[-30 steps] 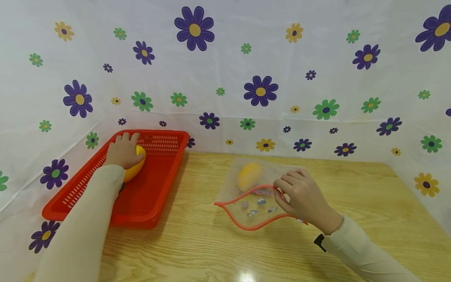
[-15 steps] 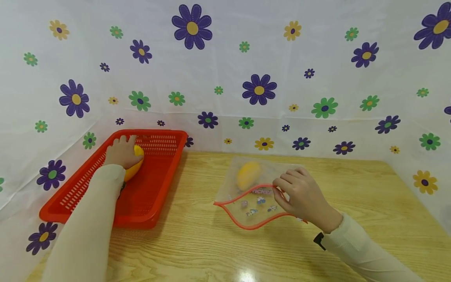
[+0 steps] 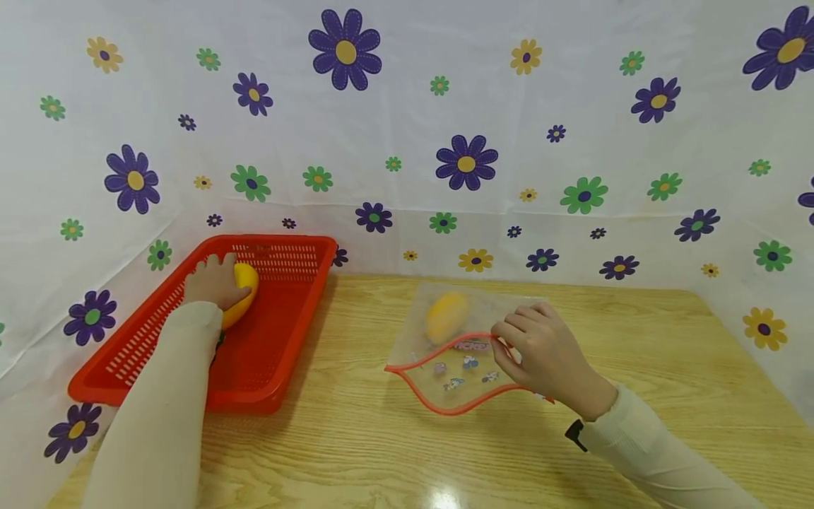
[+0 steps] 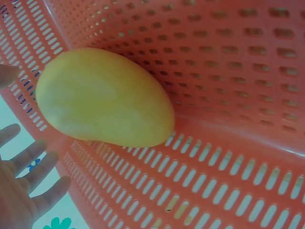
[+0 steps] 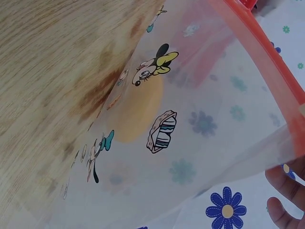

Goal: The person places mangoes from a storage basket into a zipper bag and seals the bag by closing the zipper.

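In the head view, a yellow mango [image 3: 246,291] lies in the red plastic basket [image 3: 273,396] on the left. My left hand [image 3: 210,283] is beside and partly over it; the left wrist view shows the fingers spread and apart from the mango [image 4: 105,98]. To the right, a clear zip bag [image 3: 407,343] with a red zip edge and cartoon prints lies with its mouth parted toward me. Another mango [image 3: 447,318] is inside, also visible through the plastic in the right wrist view. My right hand [image 3: 540,353] pinches the bag's upper zip edge near its right end.
Everything stands on a light wooden table [image 3: 356,452]. A white cloth with printed flowers [image 3: 407,106] rises behind it and along both sides. The basket stands close to the cloth at the left, its slotted walls higher than the mango.
My left hand has shifted slightly left and toward me, showing more of the mango in the basket. The right hand and the bag stay about where they were.
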Action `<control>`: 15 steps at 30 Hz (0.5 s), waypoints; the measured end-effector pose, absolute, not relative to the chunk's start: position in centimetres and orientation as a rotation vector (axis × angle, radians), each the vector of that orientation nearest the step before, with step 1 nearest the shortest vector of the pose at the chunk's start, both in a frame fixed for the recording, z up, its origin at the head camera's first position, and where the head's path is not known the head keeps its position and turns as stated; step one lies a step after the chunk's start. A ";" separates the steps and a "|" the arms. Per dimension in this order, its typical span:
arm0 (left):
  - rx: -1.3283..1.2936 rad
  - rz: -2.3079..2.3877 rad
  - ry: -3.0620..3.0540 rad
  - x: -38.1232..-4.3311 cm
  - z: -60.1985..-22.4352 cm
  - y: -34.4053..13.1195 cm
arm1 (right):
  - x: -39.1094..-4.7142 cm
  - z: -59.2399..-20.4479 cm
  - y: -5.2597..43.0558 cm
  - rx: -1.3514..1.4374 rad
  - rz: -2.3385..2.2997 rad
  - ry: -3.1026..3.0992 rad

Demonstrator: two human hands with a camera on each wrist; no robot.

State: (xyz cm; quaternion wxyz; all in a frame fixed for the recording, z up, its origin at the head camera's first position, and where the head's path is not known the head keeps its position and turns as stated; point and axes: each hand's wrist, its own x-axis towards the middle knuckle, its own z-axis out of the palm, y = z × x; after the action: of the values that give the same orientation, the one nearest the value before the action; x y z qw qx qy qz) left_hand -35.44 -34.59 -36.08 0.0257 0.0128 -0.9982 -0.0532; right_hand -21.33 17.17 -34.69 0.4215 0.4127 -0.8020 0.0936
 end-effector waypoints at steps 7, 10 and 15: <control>0.106 -0.209 -3.151 -34.7 -36.3 -35.1 | -21.3 -34.7 17.2 1.037 0.240 -2.003; 0.122 -0.218 -3.157 -34.6 -36.4 -35.3 | -21.3 -34.7 17.1 1.035 0.236 -2.001; 0.150 -0.269 -3.184 -34.5 -36.5 -35.5 | -21.3 -34.6 17.1 1.032 0.229 -2.006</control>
State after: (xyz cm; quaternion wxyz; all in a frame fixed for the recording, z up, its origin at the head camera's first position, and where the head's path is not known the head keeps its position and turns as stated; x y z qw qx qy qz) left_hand -34.53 -35.47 -36.52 -0.0286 0.0469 -0.9949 -0.0841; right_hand -21.33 17.10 -34.60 0.4231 0.4124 -0.8016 0.0916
